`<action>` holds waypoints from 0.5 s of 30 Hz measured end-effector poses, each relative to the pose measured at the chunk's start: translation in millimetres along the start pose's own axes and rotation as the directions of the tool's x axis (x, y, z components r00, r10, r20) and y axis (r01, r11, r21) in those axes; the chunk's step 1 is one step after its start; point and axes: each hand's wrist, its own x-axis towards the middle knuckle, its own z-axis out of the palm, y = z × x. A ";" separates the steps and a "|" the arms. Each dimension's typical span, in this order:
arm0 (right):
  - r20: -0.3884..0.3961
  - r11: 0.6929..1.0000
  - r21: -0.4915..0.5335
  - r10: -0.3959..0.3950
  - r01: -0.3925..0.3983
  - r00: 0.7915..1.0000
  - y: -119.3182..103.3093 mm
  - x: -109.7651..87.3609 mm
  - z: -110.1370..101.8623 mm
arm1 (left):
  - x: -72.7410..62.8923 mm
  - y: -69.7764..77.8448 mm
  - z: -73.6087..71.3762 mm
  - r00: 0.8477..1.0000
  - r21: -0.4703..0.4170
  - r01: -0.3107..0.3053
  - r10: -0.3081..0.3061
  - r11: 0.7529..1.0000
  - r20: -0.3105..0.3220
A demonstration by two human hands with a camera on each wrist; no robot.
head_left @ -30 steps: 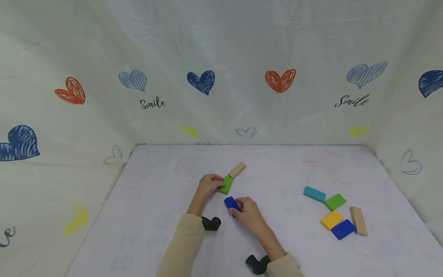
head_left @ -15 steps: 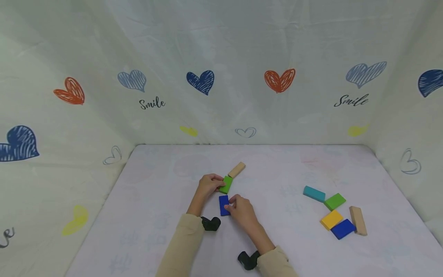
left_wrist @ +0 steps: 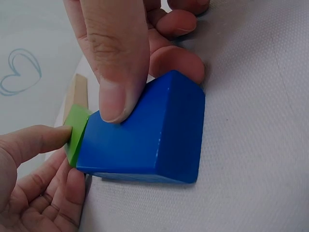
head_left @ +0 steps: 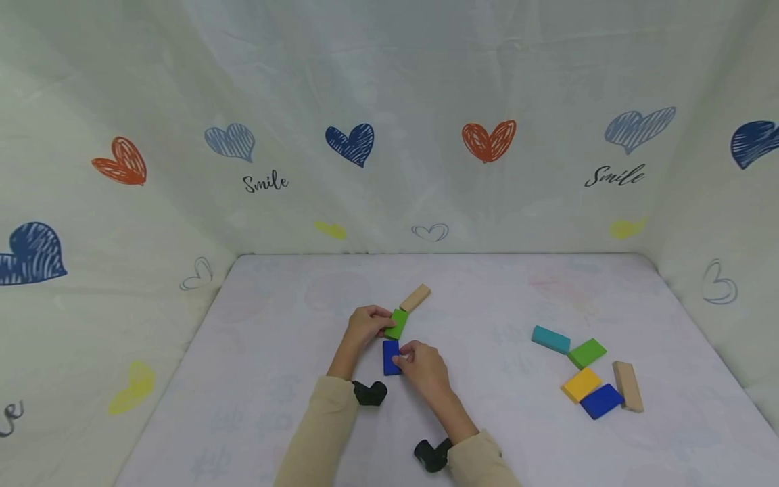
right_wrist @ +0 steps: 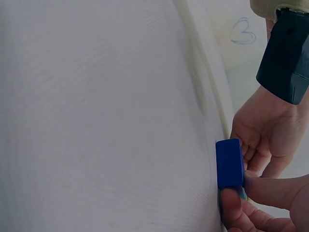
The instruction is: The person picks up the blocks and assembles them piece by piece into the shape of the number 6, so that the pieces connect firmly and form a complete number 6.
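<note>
In the head view, my left hand (head_left: pixel 368 323) pinches a green block (head_left: pixel 396 325) that lies flat on the table, thumb and fingers at its left side. My right hand (head_left: pixel 422 367) pinches a blue block (head_left: pixel 391 358) by its right edge. The left wrist view shows the right thumb (left_wrist: pixel 115 99) on the blue block's upper face and fingers at its far side. There, the blue block's end meets the green block (left_wrist: pixel 76 133) or sits very close to it. A bare wood block (head_left: pixel 416 297) continues the line beyond the green one.
To the right on the white table lie a teal block (head_left: pixel 551 339), a second green block (head_left: pixel 587 353), a yellow block (head_left: pixel 581 385), a second blue block (head_left: pixel 602 401) and another wood block (head_left: pixel 628 386). A printed cloth wall (head_left: pixel 426 81) rises behind the table.
My right hand has moved left with the blue block, turning it from slanted to nearly straight and bringing it up below the green block. My left hand has stayed on the green block.
</note>
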 end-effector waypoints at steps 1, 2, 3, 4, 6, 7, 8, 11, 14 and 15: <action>0.001 1.000 -0.003 0.001 -0.001 1.000 -0.1 0.1 -0.1 | -0.3 0.1 -0.1 1.000 -0.002 -0.002 0.002 1.000 0.000; 0.002 1.000 -0.007 0.000 0.000 1.000 -0.3 0.2 -0.2 | -0.6 0.0 -0.1 1.000 -0.003 -0.004 0.004 1.000 0.000; 0.002 1.000 -0.009 0.000 0.000 1.000 -0.5 0.3 -0.3 | -0.9 0.0 -0.1 1.000 -0.003 -0.006 0.006 1.000 0.000; 0.001 1.000 -0.012 -0.003 0.003 1.000 -0.4 0.5 -0.6 | -0.8 0.0 -0.1 1.000 -0.005 -0.007 0.007 1.000 0.001; 0.002 1.000 -0.019 -0.007 0.007 1.000 -0.1 1.0 -0.9 | -0.6 -0.1 0.1 1.000 -0.007 -0.007 0.007 1.000 0.003; 0.003 1.000 -0.022 -0.008 0.008 1.000 -0.2 1.1 -1.1 | -0.3 -0.3 0.2 1.000 -0.009 -0.005 0.005 1.000 0.004; 0.003 1.000 -0.024 -0.009 0.009 1.000 -0.1 1.3 -1.1 | -0.1 -0.5 0.3 1.000 -0.008 -0.004 0.004 1.000 0.004; 0.006 1.000 -0.027 -0.009 0.009 1.000 -0.3 1.5 -1.0 | 0.6 -0.7 0.7 1.000 -0.006 0.003 -0.003 1.000 0.003; 0.011 1.000 -0.026 -0.010 0.010 1.000 -0.4 1.6 -0.9 | 0.5 -0.6 0.8 1.000 0.000 0.010 -0.010 1.000 0.002; 0.012 1.000 -0.025 -0.010 0.010 1.000 -0.4 1.6 -0.9 | 0.4 -0.5 0.8 1.000 -0.001 0.013 -0.013 1.000 0.002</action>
